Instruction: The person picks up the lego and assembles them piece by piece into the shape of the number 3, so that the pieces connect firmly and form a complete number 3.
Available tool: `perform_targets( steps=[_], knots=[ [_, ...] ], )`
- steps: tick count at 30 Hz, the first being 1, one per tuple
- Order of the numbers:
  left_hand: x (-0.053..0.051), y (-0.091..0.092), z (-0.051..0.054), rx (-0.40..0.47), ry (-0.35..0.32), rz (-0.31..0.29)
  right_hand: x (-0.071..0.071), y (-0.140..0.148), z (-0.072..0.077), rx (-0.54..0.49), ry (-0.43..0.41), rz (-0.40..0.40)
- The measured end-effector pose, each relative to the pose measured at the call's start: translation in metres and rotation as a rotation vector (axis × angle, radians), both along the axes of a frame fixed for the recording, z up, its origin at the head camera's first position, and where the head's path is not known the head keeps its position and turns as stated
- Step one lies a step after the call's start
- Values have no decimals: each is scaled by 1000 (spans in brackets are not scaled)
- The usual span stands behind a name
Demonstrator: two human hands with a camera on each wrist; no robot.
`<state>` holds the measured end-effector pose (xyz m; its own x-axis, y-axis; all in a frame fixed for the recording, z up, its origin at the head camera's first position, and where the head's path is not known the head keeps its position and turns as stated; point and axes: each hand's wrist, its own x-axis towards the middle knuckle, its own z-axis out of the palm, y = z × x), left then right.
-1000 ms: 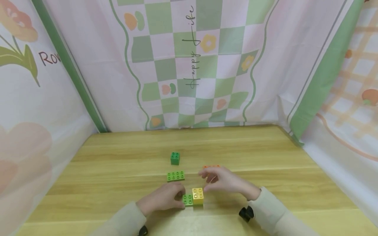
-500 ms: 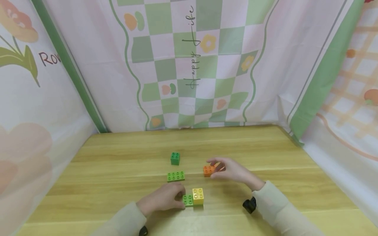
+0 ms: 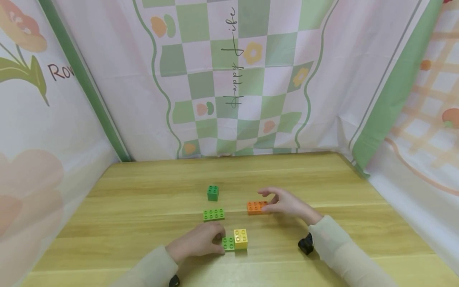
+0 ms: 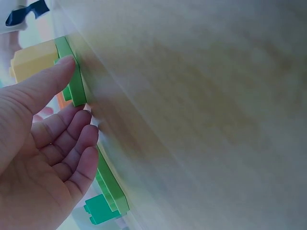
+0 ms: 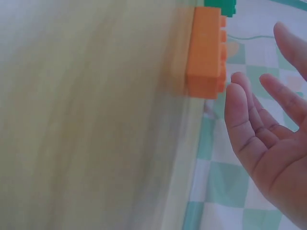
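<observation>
In the head view my left hand [image 3: 199,239] pinches the left end of a thin light green building brick [image 3: 228,243] lying on the table. A yellow brick [image 3: 240,238] stands on that brick's right end. The left wrist view shows the thumb [image 4: 67,64] on the side of the green brick [image 4: 79,92] and the other fingers curled below. My right hand [image 3: 287,203] is at the right end of an orange brick [image 3: 255,207], thumb and fingers apart. Seen from the right wrist, a gap separates those fingers [image 5: 236,112] from the orange brick [image 5: 204,52].
A second light green brick [image 3: 213,215] lies flat beyond my left hand. Behind it stands a dark green brick [image 3: 213,193]. Printed cloth [image 3: 236,151] hangs along the back and sides of the wooden table [image 3: 150,187].
My right hand has moved from beside the yellow brick, away and to the right, over to the orange brick's right end. More of the orange brick shows. My left hand stays put.
</observation>
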<state>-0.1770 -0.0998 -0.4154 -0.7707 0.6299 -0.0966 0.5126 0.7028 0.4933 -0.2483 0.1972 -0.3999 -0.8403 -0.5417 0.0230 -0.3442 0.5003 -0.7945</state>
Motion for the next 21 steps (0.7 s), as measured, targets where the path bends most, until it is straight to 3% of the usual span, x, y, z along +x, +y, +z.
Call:
perform_targets(
  steps=[5, 12, 21],
  knots=[
    [1, 0, 1, 3, -5, 2, -4, 5, -4, 52, -6, -3],
    [2, 0, 1, 7, 10, 5, -8, 7, -6, 24, -135, -18],
    [2, 0, 2, 1, 2, 0, -10, 3, -5, 66, -155, -38]
  ],
)
